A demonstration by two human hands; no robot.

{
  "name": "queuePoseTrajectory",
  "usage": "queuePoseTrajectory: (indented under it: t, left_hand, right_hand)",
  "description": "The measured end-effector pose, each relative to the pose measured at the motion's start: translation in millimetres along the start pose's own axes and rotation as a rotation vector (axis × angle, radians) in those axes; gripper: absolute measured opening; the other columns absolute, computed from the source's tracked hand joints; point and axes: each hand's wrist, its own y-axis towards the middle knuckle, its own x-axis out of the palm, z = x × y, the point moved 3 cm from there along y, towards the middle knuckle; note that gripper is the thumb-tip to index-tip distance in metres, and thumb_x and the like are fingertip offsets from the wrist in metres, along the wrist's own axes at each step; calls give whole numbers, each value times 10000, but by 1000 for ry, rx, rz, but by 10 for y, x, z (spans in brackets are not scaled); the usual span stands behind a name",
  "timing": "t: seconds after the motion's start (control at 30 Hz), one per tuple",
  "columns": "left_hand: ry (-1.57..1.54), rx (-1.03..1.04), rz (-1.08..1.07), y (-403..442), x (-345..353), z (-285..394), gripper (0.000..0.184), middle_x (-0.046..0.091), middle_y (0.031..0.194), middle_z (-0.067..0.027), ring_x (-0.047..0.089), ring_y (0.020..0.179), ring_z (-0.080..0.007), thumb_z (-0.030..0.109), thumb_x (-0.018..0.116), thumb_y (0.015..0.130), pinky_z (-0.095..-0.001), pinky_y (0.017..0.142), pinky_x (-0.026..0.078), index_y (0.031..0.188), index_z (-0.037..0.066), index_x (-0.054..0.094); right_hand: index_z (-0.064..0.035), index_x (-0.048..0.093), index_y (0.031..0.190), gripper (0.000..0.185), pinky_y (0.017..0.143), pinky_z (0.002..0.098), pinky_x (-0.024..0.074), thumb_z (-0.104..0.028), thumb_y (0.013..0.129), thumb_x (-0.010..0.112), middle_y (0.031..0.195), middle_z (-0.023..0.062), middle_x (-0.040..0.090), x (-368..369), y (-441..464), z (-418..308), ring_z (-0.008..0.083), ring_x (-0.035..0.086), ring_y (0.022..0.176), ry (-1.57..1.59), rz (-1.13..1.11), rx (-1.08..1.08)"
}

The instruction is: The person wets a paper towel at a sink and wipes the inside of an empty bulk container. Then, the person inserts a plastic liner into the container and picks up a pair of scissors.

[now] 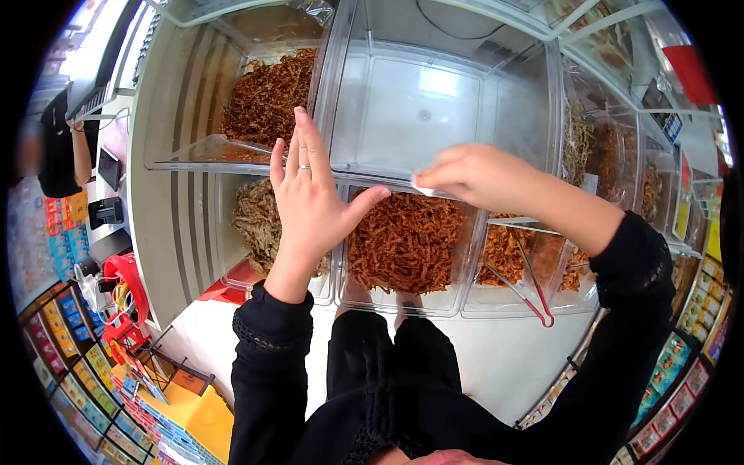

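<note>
At far left, a co-worker's arm (81, 155) hangs beside the shelving. Next come pale shreds (254, 221) in a front bin and dark brown shreds (271, 97) behind them. The left hand (314, 194) is spread, its fingers apart and gripping nothing, above the edge where these bins meet; contact with the plastic cannot be told. Right of it, a clear bin (384, 105) lies behind the reddish shreds (407, 248). At the ridge between these 2 is a white wipe (421, 184), perhaps tissue or cloth, pinched in the curled fingers of the right hand (469, 174). Being right above uncovered food, it could drop lint or crumbs into the reddish shreds if rubbed hard. Farther right, tongs (548, 321) jut over a front rim; a low sleeve (632, 260) could catch and tip them.
</note>
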Motion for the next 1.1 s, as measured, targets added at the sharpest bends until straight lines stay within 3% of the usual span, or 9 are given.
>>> queuePoseTrajectory:
  t: [0.23,0.33,0.4,0.53,0.63,0.83,0.87,0.93,1.1]
  left_hand:
    - [-1,25,97,-7,-9,24,1177,339,1270,-272,383,1163,-322,579,644,599,-442,998,146,1308,-88,-18]
    - [-29,9,105,-21,4,13,1188,345,1268,-268,372,1173,-321,560,666,583,-440,1001,144,1309,-87,-16]
    - [-3,-16,37,-27,10,3,1200,183,1352,-274,291,1237,-320,602,632,599,-402,1016,125,1314,-57,-71]
    - [-7,-8,64,-35,13,1,1201,179,1352,-276,284,1241,-315,601,635,596,-399,1017,120,1318,-47,-73]
    - [-16,5,117,-30,-12,18,1191,429,1200,-243,378,1164,-322,527,693,567,-436,1000,145,1307,-93,-6]
    - [-12,1,111,-37,-13,19,1177,559,1004,-191,401,1143,-304,494,707,568,-421,1001,151,1307,-95,5]
    - [-10,0,116,-43,-8,12,1177,559,1004,-191,401,1143,-304,494,707,568,-421,1001,151,1307,-95,5]
    - [-33,-28,62,-53,14,-9,1209,212,1359,-234,290,1244,-288,548,682,575,-398,1017,129,1325,-34,-66]
    - [-18,-51,33,-42,-22,8,1228,252,1343,-230,291,1242,-276,579,672,561,-405,1019,127,1321,-45,-65]
  right_hand:
    - [-95,617,980,233,657,310,465,-63,760,548,827,82,612,171,797,-198,240,581,728,30,-35,-88]
    - [-57,612,971,225,659,282,464,-72,756,547,823,89,616,205,869,-165,184,589,716,314,-6,162]
    - [-10,600,971,231,659,264,460,-101,763,556,822,84,619,152,900,-59,124,578,712,551,197,158]
    - [36,566,971,243,660,265,464,-86,761,570,795,77,619,173,940,49,110,572,708,820,413,330]
    - [40,577,914,235,666,260,463,-88,719,609,787,108,630,269,1010,17,169,603,713,712,501,456]
    - [28,588,887,169,675,268,467,-37,734,556,807,107,632,352,868,-143,166,606,754,612,381,378]
    - [6,598,886,168,674,271,465,-49,733,558,810,107,632,296,849,-176,171,607,755,459,291,328]
    - [-15,609,885,168,674,274,463,-61,731,559,813,106,633,197,830,-237,177,607,755,305,197,273]
    - [-53,620,912,176,683,284,455,-104,750,574,837,99,633,-12,910,-153,182,603,753,103,206,98]
